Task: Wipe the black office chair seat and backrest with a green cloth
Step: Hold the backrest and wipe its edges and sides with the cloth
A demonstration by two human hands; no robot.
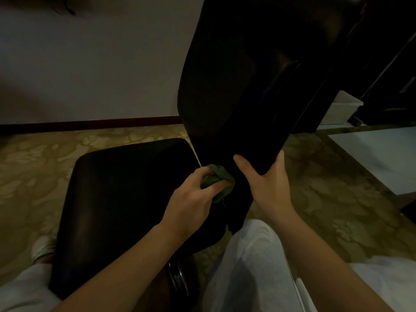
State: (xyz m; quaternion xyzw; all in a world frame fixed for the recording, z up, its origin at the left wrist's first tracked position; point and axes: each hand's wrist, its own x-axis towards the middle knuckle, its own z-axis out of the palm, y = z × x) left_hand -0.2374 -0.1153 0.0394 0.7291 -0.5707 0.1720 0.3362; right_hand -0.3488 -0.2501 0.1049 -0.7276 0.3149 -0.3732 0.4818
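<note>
Head view, my left hand (191,199) clutching the bunched green cloth (219,176) against the base of the black backrest (236,86), just beside the rear of the seat (126,194), my right hand (267,183) gripping the backrest's lower edge, thumb in front, patterned carpet (45,167) beneath.

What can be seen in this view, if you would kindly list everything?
seat: one, black, centre-left
backrest: one, black, upper centre
cloth: one, green, where the seat meets the backrest
carpet: one, patterned gold, floor
wall: one, pale, behind
box: one, white, far right
trousers: one pair, light, bottom
hands: two; left hand holds the cloth, right hand grips the backrest's lower edge
</note>
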